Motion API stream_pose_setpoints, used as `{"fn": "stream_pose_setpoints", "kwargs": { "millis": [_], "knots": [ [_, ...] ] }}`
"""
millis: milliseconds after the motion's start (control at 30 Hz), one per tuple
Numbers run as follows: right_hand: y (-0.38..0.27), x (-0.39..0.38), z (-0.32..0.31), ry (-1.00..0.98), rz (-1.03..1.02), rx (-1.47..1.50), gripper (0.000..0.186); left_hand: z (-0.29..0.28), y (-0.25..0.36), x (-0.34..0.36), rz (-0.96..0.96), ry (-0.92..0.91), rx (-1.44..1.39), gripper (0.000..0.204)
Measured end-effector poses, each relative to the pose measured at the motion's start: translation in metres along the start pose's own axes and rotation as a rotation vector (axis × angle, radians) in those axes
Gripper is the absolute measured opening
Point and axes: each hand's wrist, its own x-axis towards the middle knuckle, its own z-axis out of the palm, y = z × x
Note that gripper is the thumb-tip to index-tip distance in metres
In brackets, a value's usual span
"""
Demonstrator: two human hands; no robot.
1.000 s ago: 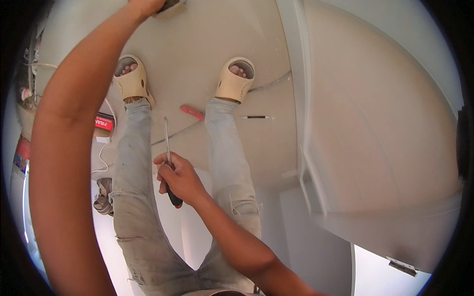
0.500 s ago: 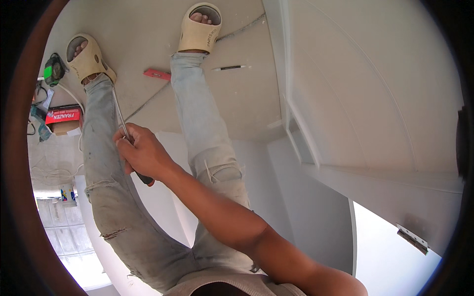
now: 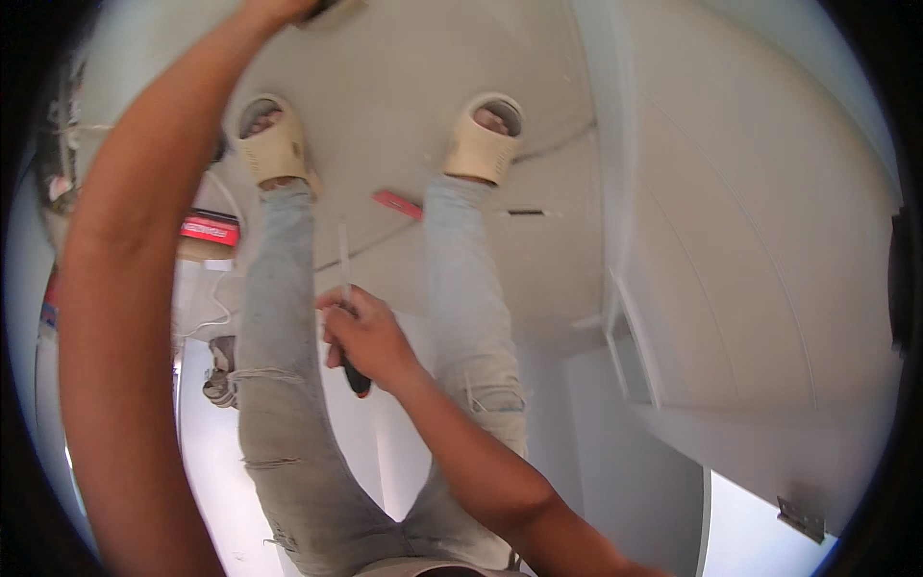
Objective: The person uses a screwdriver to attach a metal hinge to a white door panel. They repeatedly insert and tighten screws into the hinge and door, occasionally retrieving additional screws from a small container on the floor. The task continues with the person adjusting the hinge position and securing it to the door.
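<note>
A pale panel (image 3: pixel 740 221) fills the right. Mid-scene, the right hand (image 3: pixel 373 337) is curled round a screwdriver (image 3: pixel 357 379), shaft pointing far. The left hand (image 3: pixel 277 9) is cut off at the far edge; I cannot tell its grip. A red box (image 3: pixel 213 230) lies left, a dark pen (image 3: pixel 525 213) right.

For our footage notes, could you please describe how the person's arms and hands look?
The left arm and right arm are bare where they show: no sleeve or watch. The right hand is ungloved, with no ring discernible. The left hand, cut off by the upper edge, shows no glove.
</note>
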Motion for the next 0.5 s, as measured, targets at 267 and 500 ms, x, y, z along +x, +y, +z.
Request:
{"fn": "stream_pose_setpoints", "kwargs": {
  "millis": [267,500],
  "knots": [
    [-0.003,0.000,0.000,0.028,0.009,0.020,0.025,-0.001,0.008,-0.012,0.091,0.142,0.071,0.015],
    [0.034,0.024,0.001,0.003,-0.101,0.068,0.021,0.083,-0.026,0.021,0.083,0.377,0.070,0.010]
  ]
}}
